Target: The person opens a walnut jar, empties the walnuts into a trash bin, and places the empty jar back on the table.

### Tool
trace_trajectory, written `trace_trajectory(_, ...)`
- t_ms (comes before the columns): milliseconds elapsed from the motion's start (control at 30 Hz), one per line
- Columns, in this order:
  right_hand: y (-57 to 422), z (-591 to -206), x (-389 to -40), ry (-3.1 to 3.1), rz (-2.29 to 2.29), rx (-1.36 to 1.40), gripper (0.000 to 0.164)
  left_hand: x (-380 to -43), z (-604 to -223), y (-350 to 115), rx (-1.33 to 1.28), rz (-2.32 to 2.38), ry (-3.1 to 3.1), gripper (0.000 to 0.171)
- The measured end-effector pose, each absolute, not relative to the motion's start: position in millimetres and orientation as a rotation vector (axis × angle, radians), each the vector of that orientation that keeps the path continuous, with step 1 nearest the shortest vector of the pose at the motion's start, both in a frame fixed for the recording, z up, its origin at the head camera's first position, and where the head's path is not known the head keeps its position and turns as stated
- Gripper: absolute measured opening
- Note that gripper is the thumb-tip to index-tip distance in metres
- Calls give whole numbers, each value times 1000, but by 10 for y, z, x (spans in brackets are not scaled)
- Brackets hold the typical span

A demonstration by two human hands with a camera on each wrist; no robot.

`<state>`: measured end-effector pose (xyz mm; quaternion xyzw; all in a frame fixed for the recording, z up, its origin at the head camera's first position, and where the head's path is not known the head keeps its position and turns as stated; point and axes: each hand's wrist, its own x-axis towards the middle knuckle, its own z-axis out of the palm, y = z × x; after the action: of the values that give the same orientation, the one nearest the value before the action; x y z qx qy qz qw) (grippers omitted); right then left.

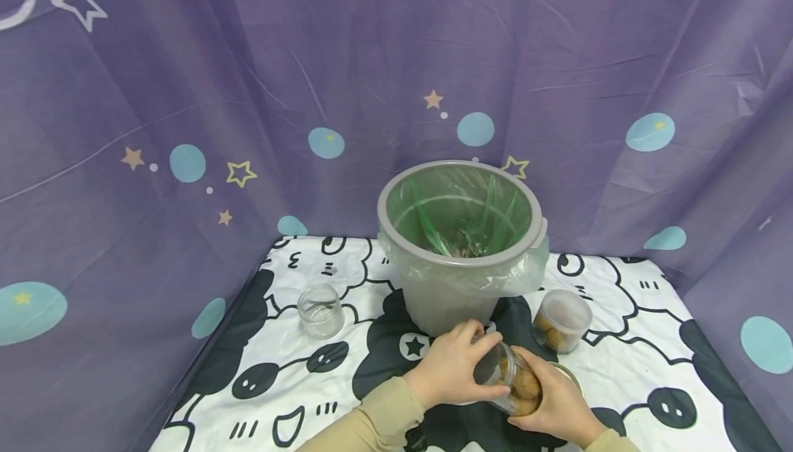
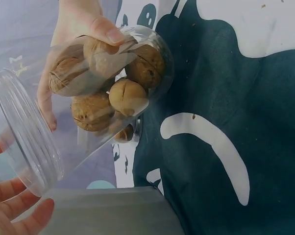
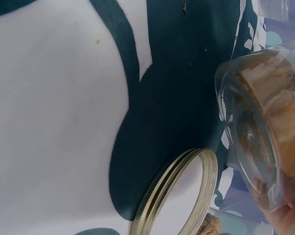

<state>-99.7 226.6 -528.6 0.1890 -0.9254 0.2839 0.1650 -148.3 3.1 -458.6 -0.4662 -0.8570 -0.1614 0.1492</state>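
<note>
A clear jar (image 1: pixel 524 384) of walnuts (image 2: pixel 130 96) is tilted on its side in front of the bin, its open mouth toward the left. My right hand (image 1: pixel 557 397) grips it around the base end, thumb along the wall. At the mouth, my left hand (image 1: pixel 455 366) holds the rim, fingers over the top and thumb below. Through the glass in the left wrist view, several whole walnuts lie toward the base. A gold-rimmed lid (image 3: pixel 172 191) stands on edge near the right hand; in the head view that hand mostly hides it.
A grey bin (image 1: pixel 446 300) with a clear green-tinted liner stands behind the hands, brown bits at its bottom. Left of it is a clear container (image 1: pixel 320 312); on the right, another container (image 1: pixel 562 323) has brown contents. Crumbs dot the patterned cloth (image 1: pixel 644 349).
</note>
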Motion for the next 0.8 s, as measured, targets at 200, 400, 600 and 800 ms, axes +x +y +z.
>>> trace_trajectory(200, 2271, -5283, -1004, -2630, 763, 544, 107, -1536, -4572, -30, -1603, -556, -2415, 76)
trace_trajectory(400, 2271, -5285, -990, -2658, 770, 528, 107, -1586, -4532, -104, -1841, -530, -2324, 70)
trace_trajectory(600, 2268, -5293, -992, -2667, 784, 537, 106, -1586, -4508, -120, -1883, -557, -2296, 70)
trace_trajectory(800, 2271, -5291, -1004, -2646, 783, 566, 107, -1592, -4549, -114, -1841, -584, -2276, 70)
